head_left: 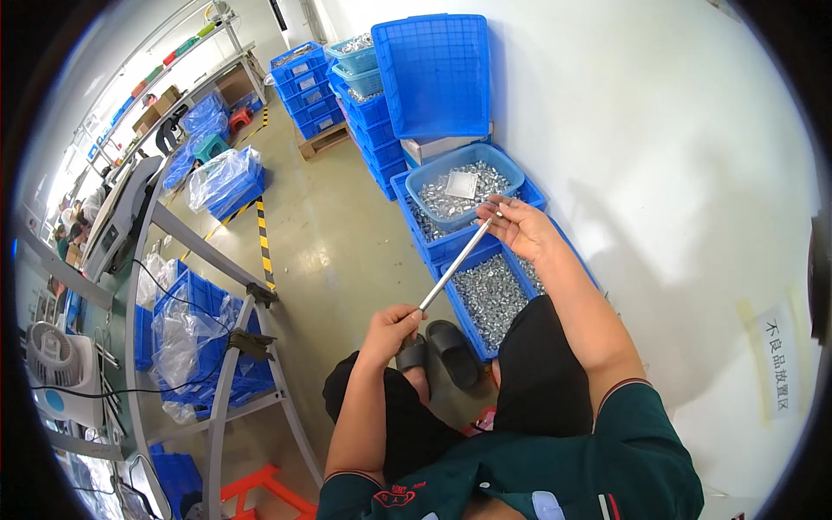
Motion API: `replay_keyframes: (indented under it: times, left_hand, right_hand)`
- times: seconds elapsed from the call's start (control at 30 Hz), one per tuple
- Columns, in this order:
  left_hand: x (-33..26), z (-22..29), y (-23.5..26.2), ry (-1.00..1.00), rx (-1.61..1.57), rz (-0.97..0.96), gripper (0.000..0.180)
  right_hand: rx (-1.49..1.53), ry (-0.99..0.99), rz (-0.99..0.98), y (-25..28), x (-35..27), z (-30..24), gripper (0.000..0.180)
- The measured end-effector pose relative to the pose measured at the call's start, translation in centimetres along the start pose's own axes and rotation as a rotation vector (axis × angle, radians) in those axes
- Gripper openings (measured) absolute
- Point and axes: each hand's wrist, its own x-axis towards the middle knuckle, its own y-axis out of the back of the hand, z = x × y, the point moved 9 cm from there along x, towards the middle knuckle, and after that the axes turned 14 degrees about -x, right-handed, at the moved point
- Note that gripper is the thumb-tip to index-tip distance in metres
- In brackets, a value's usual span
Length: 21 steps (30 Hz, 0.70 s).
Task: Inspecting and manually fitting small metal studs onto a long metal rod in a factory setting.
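Observation:
My left hand point(392, 334) is closed round the lower end of a slim silver metal rod point(456, 263). The rod slants up and away to the right. At its far tip is my right hand point(520, 229), fingers bent and pinched on a small shiny metal piece point(498, 214); its exact kind is too small to tell. Just beyond that hand stands a light blue basin point(416, 184) of small silver metal parts point(485, 180), with a small whitish square tray point(462, 185) lying on them. Below the rod, a blue crate point(472, 334) holds many similar parts point(491, 295).
Stacked blue crates point(374, 139) stand farther off, and a large blue crate point(433, 78) is propped upright behind the basin. At left are a grey-framed workbench point(221, 416), a white fan point(65, 373) and plastic-covered crates point(195, 338). A white wall point(659, 130) bounds the right side.

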Motion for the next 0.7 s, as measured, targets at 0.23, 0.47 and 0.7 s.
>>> replay_keyframes:
  times: [0.23,0.47,0.7]
  left_hand:
    - [0.4,-0.7,-0.3,-0.013,0.005,-0.016,0.021]
    - [0.4,-0.6,-0.3,-0.032,-0.011,-0.013,0.021]
    - [0.3,-0.6,-0.2,-0.019,-0.013,-0.011,0.02]
  right_hand:
    - [0.047,0.024,-0.033,-1.6,-0.3,0.2,0.019]
    - [0.086,0.023,-0.063,-2.8,-0.6,0.4,0.019]
    - [0.143,0.015,-0.034,-2.7,-0.8,0.0,0.022]
